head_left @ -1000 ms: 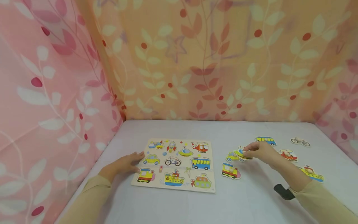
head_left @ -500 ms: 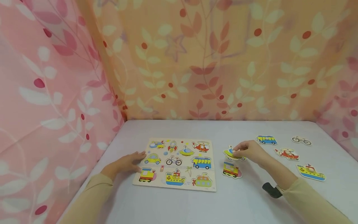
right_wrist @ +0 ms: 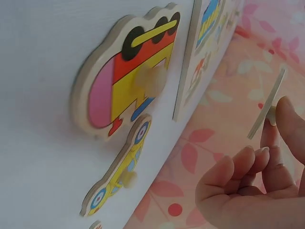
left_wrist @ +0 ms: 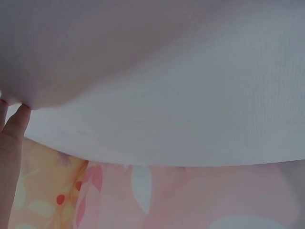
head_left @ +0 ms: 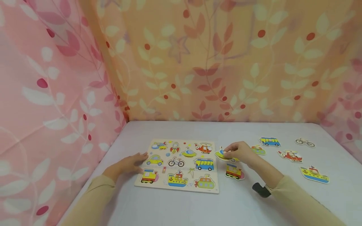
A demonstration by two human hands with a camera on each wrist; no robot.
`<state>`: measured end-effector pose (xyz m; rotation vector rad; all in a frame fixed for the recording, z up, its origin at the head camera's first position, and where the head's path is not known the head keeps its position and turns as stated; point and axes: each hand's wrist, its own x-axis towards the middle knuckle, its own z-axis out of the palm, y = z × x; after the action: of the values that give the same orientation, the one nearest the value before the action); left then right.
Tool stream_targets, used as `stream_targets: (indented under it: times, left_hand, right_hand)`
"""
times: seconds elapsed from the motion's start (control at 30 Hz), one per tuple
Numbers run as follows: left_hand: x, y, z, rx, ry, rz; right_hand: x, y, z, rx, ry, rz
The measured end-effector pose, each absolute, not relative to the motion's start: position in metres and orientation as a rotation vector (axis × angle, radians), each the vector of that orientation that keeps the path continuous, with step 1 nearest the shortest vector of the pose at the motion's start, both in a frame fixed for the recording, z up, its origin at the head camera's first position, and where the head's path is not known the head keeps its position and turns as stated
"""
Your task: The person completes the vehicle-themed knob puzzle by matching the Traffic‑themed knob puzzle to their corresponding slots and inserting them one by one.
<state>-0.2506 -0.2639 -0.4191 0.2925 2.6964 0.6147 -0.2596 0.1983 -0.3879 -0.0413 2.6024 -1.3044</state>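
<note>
My right hand (head_left: 240, 153) pinches a flying saucer puzzle piece (head_left: 219, 155) by its knob, just off the right edge of the puzzle board (head_left: 176, 189). In the right wrist view the saucer piece (right_wrist: 261, 117) shows edge-on between thumb and finger, held off the table. A yellow car piece (head_left: 234, 160) lies partly hidden behind it; a train piece (head_left: 233, 172) is nearer the front. With fingers relaxed, my left hand (head_left: 130, 164) rests at the board's left edge; in the left wrist view only a few fingers (left_wrist: 16, 121) show.
On the white table (head_left: 181, 210), to the right, lie a submarine piece (head_left: 258, 150), a bus piece (head_left: 269, 142), a bicycle piece (head_left: 304, 143), a helicopter piece (head_left: 291, 156) and a boat piece (head_left: 314, 175). Patterned curtains (head_left: 226, 62) stand behind and at the sides.
My right hand has carried the saucer piece leftward from above the car piece toward the board, uncovering the submarine piece. The left hand stays at the board's edge.
</note>
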Motion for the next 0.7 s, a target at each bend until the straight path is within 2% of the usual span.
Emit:
stream_targets:
  times: [0.7]
  left_hand:
    - [-0.254, -0.263, -0.424, 0.296, 2.716, 0.58]
  right_hand:
    - [-0.285, 0.15, -0.399, 0.057, 2.481, -1.403]
